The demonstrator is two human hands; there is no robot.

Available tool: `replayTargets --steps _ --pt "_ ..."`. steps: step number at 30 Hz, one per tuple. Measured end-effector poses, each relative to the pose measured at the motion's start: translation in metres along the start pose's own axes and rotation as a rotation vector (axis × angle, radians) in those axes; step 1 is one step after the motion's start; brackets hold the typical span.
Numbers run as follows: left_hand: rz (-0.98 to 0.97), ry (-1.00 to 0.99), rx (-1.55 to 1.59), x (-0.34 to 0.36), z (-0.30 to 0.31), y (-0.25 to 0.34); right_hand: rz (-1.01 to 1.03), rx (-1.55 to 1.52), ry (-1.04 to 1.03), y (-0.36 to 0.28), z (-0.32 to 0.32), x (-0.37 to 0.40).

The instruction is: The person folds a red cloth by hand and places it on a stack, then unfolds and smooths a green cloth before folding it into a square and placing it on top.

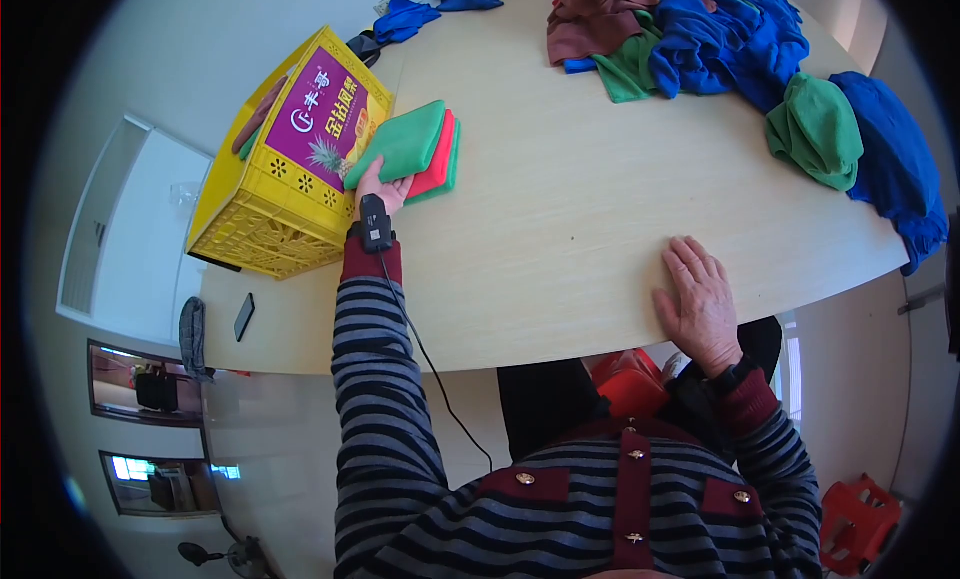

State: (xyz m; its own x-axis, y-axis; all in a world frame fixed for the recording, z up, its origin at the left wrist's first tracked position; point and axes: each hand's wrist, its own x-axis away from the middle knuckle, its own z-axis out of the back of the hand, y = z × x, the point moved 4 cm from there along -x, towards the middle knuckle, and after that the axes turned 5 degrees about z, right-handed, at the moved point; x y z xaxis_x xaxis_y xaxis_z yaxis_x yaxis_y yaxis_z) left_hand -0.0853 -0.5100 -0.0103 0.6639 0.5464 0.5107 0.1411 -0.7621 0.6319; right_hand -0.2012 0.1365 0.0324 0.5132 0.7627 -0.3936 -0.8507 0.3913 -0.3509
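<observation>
My left hand [385,186] is closed on the near corner of a folded green cloth [408,139], thumb on top and the other fingers partly hidden under it. Beneath that cloth show a folded red cloth [440,151] and the edge of another green one, together forming a small stack beside the yellow crate [268,212]. On the tabletop at the right, my right hand [697,304] rests palm down with its fingers extended, holding nothing.
A heap of blue, green and brown cloths [690,44] lies at the far right, with a green cloth [815,131] and a blue cloth [893,159] along the right edge. A phone [245,317] lies at the left. Blue cloths [405,19] sit behind the crate.
</observation>
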Motion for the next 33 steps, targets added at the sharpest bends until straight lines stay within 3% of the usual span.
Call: replayTargets --steps 2,4,5,6,8,10,13,14,16,18,20,22,23,26,30,31,33 --pt "0.573 -0.054 0.427 0.026 -0.014 -0.024 -0.050 0.027 0.013 0.004 0.005 0.004" --pt "0.527 0.028 0.399 0.043 -0.023 -0.027 -0.017 -0.030 0.001 0.005 0.005 0.007" --pt "0.270 0.079 0.331 0.038 -0.025 -0.028 -0.017 -0.028 -0.004 0.006 0.006 0.008" --pt "0.142 0.082 0.240 0.050 -0.033 -0.039 -0.009 -0.033 -0.006 0.007 0.006 0.008" --pt "0.014 0.071 0.048 0.079 -0.043 -0.056 -0.021 -0.032 0.003 0.010 0.007 0.009" --pt "0.030 0.048 -0.047 0.097 -0.038 -0.067 -0.031 -0.045 0.009 0.012 0.005 0.010" --pt "-0.049 -0.073 -0.270 0.137 -0.048 -0.102 0.174 -0.064 0.066 0.020 0.014 0.009" --pt "-0.071 -0.147 -0.354 0.156 -0.053 -0.120 0.150 -0.050 0.076 0.031 0.023 0.008" --pt "-0.099 -0.195 -0.477 0.203 -0.069 -0.166 -0.180 -0.279 -0.083 0.069 0.037 -0.006" --pt "-0.256 -0.159 -0.730 0.258 -0.096 -0.213 -0.337 -0.325 0.354 0.126 0.061 -0.009" --pt "-0.376 -0.100 -0.909 0.281 -0.091 -0.250 -0.543 -0.807 0.765 0.209 0.074 -0.004" --pt "-0.441 -0.092 -0.974 0.298 -0.082 -0.280 -0.827 -0.775 0.872 0.257 0.102 0.005" --pt "-0.513 -0.093 -1.035 0.301 -0.083 -0.290 -0.821 -0.766 0.880 0.269 0.112 -0.002" --pt "-0.554 -0.087 -0.969 0.304 -0.082 -0.300 -0.979 -0.461 0.653 0.300 0.128 -0.011" --pt "-0.581 -0.064 -0.930 0.304 -0.085 -0.304 -0.920 -0.521 0.572 0.343 0.116 -0.039" --pt "-0.576 -0.051 -0.933 0.305 -0.083 -0.303 -0.915 -0.527 0.572 0.337 0.120 -0.048" --pt "-0.591 -0.057 -0.939 0.307 -0.082 -0.301 -0.775 -0.455 0.767 0.303 0.139 -0.077"
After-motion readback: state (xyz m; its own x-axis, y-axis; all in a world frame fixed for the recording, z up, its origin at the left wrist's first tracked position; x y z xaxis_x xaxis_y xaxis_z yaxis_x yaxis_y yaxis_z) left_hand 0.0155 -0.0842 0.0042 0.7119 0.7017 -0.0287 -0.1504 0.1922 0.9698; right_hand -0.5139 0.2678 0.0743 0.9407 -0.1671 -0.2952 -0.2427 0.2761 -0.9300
